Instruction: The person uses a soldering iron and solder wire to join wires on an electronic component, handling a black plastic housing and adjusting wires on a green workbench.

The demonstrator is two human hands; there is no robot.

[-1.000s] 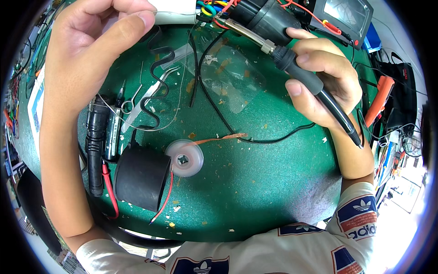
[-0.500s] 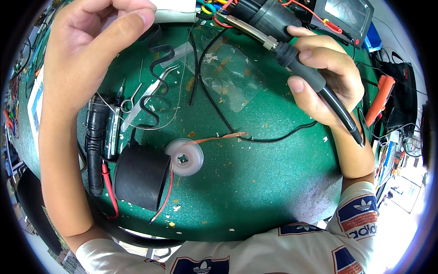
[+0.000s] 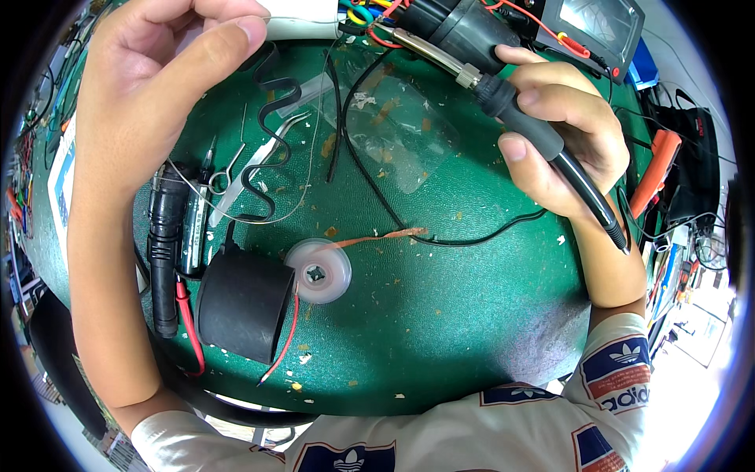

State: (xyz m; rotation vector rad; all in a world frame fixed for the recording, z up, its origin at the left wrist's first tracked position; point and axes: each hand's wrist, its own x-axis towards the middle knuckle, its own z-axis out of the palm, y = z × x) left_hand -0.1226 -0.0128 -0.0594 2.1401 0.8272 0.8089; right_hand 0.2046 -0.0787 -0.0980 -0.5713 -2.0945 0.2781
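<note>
At the upper left, my left hand [image 3: 145,94] is closed, pinching a thin strand of solder wire [image 3: 303,19] between thumb and forefinger. The strand reaches right toward a bunch of coloured wires [image 3: 363,14], and its slack loops down over the table. My right hand [image 3: 570,118] grips a soldering iron [image 3: 531,126] by its dark handle. The iron's metal tip points up and left, at or very near the red wire ends; exact contact is too small to tell. Just behind the iron lies a black cylindrical part [image 3: 464,31].
On the green mat [image 3: 440,330] are a black flashlight [image 3: 163,252], tweezers [image 3: 275,138], a desoldering braid spool [image 3: 334,275], a black curved band [image 3: 244,303] and a clear plastic bag [image 3: 409,134]. An orange-handled tool [image 3: 657,169] lies right, below a device with a screen [image 3: 594,27].
The soldering iron and my right hand have shifted very slightly to the right and down. My left hand and the solder wire look the same.
</note>
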